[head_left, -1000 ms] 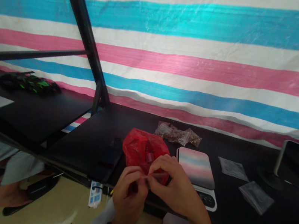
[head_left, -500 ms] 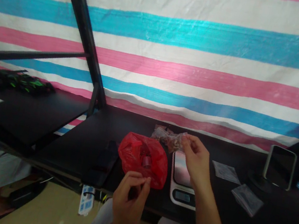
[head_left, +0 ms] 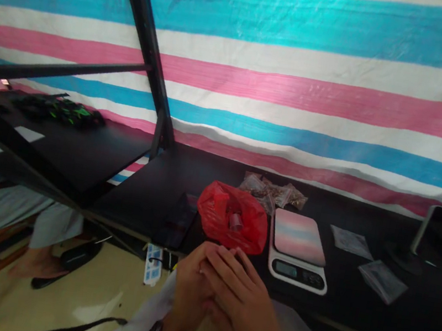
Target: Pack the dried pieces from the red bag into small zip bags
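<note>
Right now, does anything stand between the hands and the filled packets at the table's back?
Yes: the red bag sits between the hands and the filled packets, the scale to its right. Nothing visible blocks the space above it.

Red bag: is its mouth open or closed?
Open: the red bag gapes at the top, so a small cylinder inside is visible.

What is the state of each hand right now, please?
Left hand: curled, partly covered; whether it holds anything cannot be told.
Right hand: laid over the left hand; anything beneath it is hidden.
</note>
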Demonstrator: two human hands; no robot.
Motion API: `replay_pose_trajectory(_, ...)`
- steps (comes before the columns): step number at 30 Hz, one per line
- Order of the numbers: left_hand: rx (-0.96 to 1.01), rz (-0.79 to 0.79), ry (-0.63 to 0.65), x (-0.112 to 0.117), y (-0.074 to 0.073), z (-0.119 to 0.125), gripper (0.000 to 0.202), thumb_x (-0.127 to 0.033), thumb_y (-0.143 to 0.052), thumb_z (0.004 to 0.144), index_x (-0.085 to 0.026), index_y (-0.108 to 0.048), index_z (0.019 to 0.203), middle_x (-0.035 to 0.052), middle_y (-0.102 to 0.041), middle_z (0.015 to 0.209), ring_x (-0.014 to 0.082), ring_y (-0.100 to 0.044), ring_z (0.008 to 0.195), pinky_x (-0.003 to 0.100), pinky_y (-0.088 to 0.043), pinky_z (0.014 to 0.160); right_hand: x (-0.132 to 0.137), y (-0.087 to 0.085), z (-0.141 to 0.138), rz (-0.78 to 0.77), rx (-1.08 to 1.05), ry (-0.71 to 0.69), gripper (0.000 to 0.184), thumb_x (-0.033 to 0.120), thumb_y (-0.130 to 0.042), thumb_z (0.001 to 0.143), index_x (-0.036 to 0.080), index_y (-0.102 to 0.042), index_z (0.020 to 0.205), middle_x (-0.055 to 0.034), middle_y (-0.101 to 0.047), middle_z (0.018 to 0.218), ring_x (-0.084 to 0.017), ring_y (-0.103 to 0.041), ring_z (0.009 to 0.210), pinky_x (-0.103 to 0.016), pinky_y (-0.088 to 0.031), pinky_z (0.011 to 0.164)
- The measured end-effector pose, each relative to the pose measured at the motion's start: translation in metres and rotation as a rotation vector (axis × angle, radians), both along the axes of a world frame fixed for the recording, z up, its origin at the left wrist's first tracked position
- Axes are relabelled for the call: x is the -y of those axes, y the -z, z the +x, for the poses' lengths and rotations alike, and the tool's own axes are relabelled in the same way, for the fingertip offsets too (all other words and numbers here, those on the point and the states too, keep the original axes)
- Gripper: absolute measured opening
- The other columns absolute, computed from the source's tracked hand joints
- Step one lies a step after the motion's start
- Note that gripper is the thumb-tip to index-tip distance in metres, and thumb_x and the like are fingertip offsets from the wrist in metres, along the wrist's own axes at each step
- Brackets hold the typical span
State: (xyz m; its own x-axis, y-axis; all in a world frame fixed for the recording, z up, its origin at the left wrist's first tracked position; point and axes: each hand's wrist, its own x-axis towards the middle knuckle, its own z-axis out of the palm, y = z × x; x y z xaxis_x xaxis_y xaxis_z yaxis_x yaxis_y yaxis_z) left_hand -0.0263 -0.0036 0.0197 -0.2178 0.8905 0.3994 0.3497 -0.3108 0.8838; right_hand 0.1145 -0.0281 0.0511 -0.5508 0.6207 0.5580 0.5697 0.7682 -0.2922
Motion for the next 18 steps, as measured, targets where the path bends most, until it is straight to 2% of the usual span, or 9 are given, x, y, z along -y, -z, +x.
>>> replay_pose_trajectory(2,0.056,-0.127,0.102,0.028,0.009,-0.005,0.024,-0.031,-0.069,0.087,-0.022,-0.065,0.064,-0.0023,-0.067,0.059,0.0145,-0.062,0.052,0.022,-0.052,0.05,0.02,0.03,0.009,-0.029,0.055,0.021,0.051,0.021,-0.052,0.106,0.021,-0.053,0.157,-0.0078,-0.062,0.155,-0.026,-0.054,0.149,-0.051,-0.042,0.128)
replay_pose_trajectory(4,0.153,-0.268,0.152,0.057,0.021,-0.01,0.017,-0.034,-0.072,0.084,-0.021,-0.07,0.074,-0.0011,-0.071,0.065,0.0157,-0.067,0.056,0.023,-0.054,0.053,0.046,0.06,0.019,-0.113,0.057,0.071,0.045,0.023,-0.047,0.107,0.022,-0.063,0.149,-0.0109,-0.067,0.149,-0.028,-0.065,0.137,-0.052,-0.054,0.118)
replay_pose_trajectory(7,0.15,-0.373,0.069,0.086,0.039,-0.015,0.022,-0.042,-0.077,0.086,-0.021,-0.075,0.092,-0.0014,-0.07,0.066,0.0164,-0.065,0.056,0.025,-0.054,0.053,0.089,0.092,0.027,-0.295,-0.001,0.356,0.04,0.02,-0.043,0.108,0.024,-0.075,0.132,-0.0097,-0.083,0.114,-0.025,-0.081,0.1,-0.038,-0.068,0.089)
replay_pose_trajectory(8,0.111,-0.357,0.059,0.09,0.044,-0.015,0.023,-0.042,-0.076,0.087,-0.021,-0.077,0.095,0.0004,-0.072,0.071,0.0175,-0.067,0.059,0.026,-0.055,0.055,0.1,0.099,0.028,-0.308,-0.03,0.423,0.04,0.02,-0.043,0.109,0.024,-0.074,0.134,-0.0098,-0.082,0.116,-0.024,-0.081,0.101,-0.036,-0.068,0.088)
replay_pose_trajectory(10,0.063,-0.322,0.19,0.094,0.049,-0.012,0.022,-0.041,-0.074,0.088,-0.023,-0.08,0.099,0.0059,-0.078,0.086,0.0219,-0.073,0.073,0.033,-0.062,0.066,0.115,0.106,0.029,-0.207,-0.088,0.45,0.047,0.022,-0.041,0.108,0.024,-0.063,0.15,-0.0125,-0.071,0.143,-0.027,-0.072,0.127,-0.044,-0.064,0.103)
replay_pose_trajectory(12,0.125,-0.328,0.434,0.096,0.05,-0.006,0.023,-0.042,-0.072,0.09,-0.025,-0.082,0.102,0.0107,-0.082,0.099,0.0273,-0.078,0.09,0.042,-0.066,0.082,0.117,0.107,0.031,-0.104,-0.052,0.242,0.058,0.029,-0.044,0.105,0.026,-0.048,0.163,-0.011,-0.058,0.159,-0.03,-0.057,0.146,-0.052,-0.054,0.117)
replay_pose_trajectory(14,0.306,-0.407,0.645,0.098,0.048,0.0,0.03,-0.044,-0.072,0.091,-0.026,-0.082,0.113,0.0139,-0.083,0.113,0.0303,-0.078,0.107,0.049,-0.063,0.099,0.112,0.104,0.034,-0.112,0.021,0.124,0.063,0.035,-0.049,0.104,0.029,-0.042,0.167,-0.0079,-0.058,0.16,-0.03,-0.054,0.148,-0.052,-0.052,0.12)
replay_pose_trajectory(16,0.549,-0.508,0.761,0.099,0.045,0.004,0.043,-0.047,-0.072,0.093,-0.027,-0.076,0.131,0.016,-0.079,0.129,0.0309,-0.075,0.121,0.054,-0.057,0.11,0.106,0.098,0.035,-0.162,-0.024,0.297,0.061,0.03,-0.046,0.107,0.031,-0.039,0.168,-0.0073,-0.061,0.157,-0.028,-0.057,0.146,-0.05,-0.055,0.116)
replay_pose_trajectory(18,0.731,-0.516,0.771,0.099,0.039,0.009,0.049,-0.051,-0.068,0.097,-0.029,-0.07,0.14,0.0169,-0.073,0.141,0.0313,-0.072,0.13,0.057,-0.055,0.111,0.104,0.089,0.03,-0.163,-0.184,0.543,0.061,0.025,-0.038,0.11,0.031,-0.034,0.17,-0.0095,-0.058,0.159,-0.029,-0.056,0.147,-0.051,-0.058,0.113)
